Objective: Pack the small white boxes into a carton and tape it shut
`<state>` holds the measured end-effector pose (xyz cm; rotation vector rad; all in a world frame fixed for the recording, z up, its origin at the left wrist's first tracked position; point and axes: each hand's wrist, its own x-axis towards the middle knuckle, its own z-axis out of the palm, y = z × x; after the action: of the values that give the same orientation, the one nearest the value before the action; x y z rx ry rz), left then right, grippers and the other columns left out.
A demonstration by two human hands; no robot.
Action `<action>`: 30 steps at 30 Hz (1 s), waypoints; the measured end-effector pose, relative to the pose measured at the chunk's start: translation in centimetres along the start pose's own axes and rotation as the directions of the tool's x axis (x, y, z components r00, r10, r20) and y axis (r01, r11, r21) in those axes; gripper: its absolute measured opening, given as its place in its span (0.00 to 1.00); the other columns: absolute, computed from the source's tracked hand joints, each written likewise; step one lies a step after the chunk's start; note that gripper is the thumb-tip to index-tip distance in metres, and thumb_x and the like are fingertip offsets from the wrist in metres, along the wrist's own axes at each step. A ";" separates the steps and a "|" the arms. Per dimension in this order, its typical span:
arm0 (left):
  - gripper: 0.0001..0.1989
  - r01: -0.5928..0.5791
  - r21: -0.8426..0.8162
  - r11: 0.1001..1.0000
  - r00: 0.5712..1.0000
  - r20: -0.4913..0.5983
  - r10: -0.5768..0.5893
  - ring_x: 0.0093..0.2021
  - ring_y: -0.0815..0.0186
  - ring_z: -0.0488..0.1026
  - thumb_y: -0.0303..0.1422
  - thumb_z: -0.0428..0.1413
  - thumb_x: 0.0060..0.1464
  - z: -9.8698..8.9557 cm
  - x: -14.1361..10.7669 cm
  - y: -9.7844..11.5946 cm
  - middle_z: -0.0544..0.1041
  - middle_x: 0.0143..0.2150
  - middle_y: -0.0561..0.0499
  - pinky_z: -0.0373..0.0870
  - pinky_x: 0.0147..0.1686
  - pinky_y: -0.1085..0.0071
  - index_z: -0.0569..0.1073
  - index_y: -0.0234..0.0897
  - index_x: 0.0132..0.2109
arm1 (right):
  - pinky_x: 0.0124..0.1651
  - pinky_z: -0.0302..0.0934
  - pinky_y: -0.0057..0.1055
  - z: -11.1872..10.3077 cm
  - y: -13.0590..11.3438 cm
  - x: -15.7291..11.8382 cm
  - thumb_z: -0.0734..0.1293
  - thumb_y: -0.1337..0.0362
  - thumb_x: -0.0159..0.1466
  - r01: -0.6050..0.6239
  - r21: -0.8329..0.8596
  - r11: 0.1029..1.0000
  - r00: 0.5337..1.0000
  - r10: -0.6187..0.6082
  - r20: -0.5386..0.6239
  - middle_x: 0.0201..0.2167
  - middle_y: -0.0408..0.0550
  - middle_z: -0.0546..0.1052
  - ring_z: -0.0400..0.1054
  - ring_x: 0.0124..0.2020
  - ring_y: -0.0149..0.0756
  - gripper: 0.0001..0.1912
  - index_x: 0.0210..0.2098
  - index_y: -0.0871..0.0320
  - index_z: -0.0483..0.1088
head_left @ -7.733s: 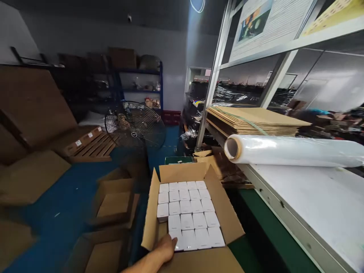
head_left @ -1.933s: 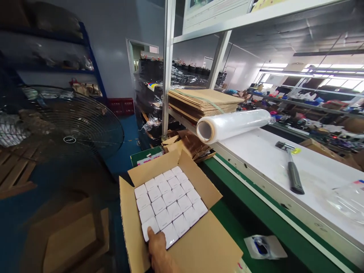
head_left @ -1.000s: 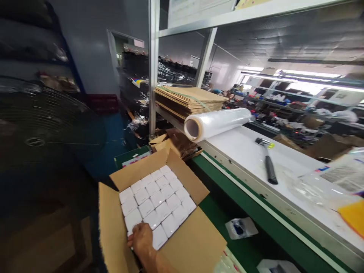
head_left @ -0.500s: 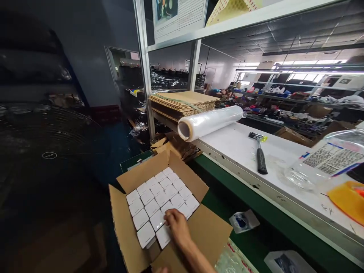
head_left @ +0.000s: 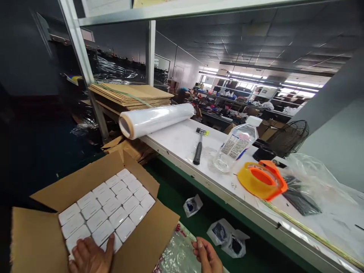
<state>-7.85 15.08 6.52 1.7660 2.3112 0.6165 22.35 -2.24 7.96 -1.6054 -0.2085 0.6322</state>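
An open cardboard box stands at the lower left, packed with rows of small white boxes. My left hand lies on the nearest white boxes, fingers spread and thumb apart. Outside the carton, to its right, my right hand has its thumb and fingertips pressed together. Its fingertips are at the edge of a clear plastic bag with red print; whether they grip the bag or something small, I cannot make out. Close by on the green surface are several white-wrapped packets with dark blue contents.
On the white bench lie a roll of clear film, a hammer, a clear bottle and an orange tape dispenser. Flat cardboard sheets are stacked behind the roll. A metal frame post rises at the left.
The view has swung to the right. My right hand has left the white boxes and moved right, beside the plastic bag. My left hand has come onto the white boxes from the bottom edge.
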 end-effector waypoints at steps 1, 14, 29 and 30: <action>0.49 -0.020 0.014 1.000 0.999 -0.026 0.020 0.75 0.30 0.50 0.55 0.38 0.57 0.1 -0.4 0.2 0.57 0.71 0.16 0.55 0.68 0.33 0.56 0.12 0.68 | 0.46 0.76 0.41 -0.7 0.2 0.7 0.71 0.29 0.52 -0.013 -0.002 1.000 1.000 0.013 -0.013 0.35 0.55 0.84 0.79 0.38 0.51 0.37 0.40 0.56 0.80; 0.56 -0.017 0.096 0.995 0.997 0.073 0.010 0.74 0.30 0.53 0.60 0.32 0.53 0.2 0.4 -0.5 0.60 0.71 0.18 0.53 0.69 0.37 0.59 0.09 0.68 | 0.60 0.66 0.50 5.0 0.0 15.5 0.58 0.33 0.56 0.135 -0.482 0.866 0.990 -0.136 0.033 0.54 0.72 0.79 0.73 0.59 0.63 0.45 0.51 0.65 0.76; 0.55 0.120 0.038 0.992 0.991 0.056 -0.122 0.78 0.38 0.47 0.59 0.27 0.58 1.1 1.6 0.3 0.53 0.77 0.24 0.46 0.73 0.37 0.54 0.11 0.72 | 0.46 0.68 0.44 -1.6 1.4 9.0 0.58 0.27 0.59 0.184 -0.453 0.872 0.981 -0.136 0.137 0.37 0.57 0.83 0.76 0.43 0.56 0.38 0.36 0.55 0.76; 0.55 0.123 0.034 0.992 0.990 0.068 -0.125 0.78 0.39 0.46 0.59 0.27 0.58 1.2 1.5 0.5 0.53 0.77 0.24 0.45 0.73 0.37 0.54 0.11 0.72 | 0.45 0.69 0.43 -2.0 2.2 8.2 0.59 0.27 0.59 0.188 -0.439 0.879 0.981 -0.150 0.119 0.38 0.56 0.83 0.76 0.43 0.55 0.37 0.35 0.54 0.77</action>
<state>-7.33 16.88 5.80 1.6138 2.3713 0.4941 29.69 -0.29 3.61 -1.9794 -0.5861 0.5368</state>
